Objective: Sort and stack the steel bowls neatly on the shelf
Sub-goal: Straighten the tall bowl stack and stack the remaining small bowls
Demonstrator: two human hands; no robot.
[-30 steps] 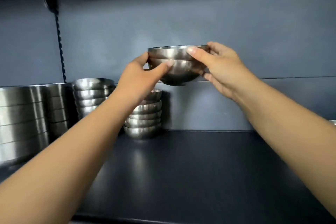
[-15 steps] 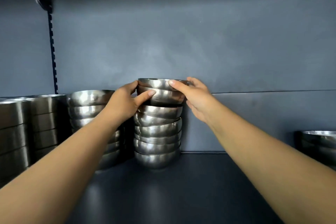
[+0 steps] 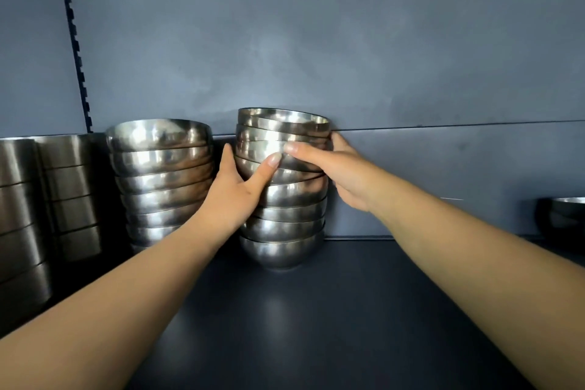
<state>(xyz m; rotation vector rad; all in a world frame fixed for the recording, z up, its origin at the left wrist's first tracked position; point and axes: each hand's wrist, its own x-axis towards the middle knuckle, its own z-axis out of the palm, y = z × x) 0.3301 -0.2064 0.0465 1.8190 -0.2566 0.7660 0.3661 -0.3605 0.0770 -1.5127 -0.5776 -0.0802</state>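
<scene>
Top bowls [image 3: 283, 123] now seated on stack, both hands' fingers [image 3: 273, 161] cupping below

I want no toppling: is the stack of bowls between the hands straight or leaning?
Slightly crooked. The stack of bowls stands on the shelf, but its upper bowls sit tilted and offset.

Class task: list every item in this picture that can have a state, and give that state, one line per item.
middle stack of bowls: nested, upright on the shelf, top bowls slightly askew
left hand: gripping the stack's left side
right hand: gripping the stack's right side
left stack of bowls: nested, untouched
straight-sided containers: stacked
lone bowl: far right, upright
</scene>
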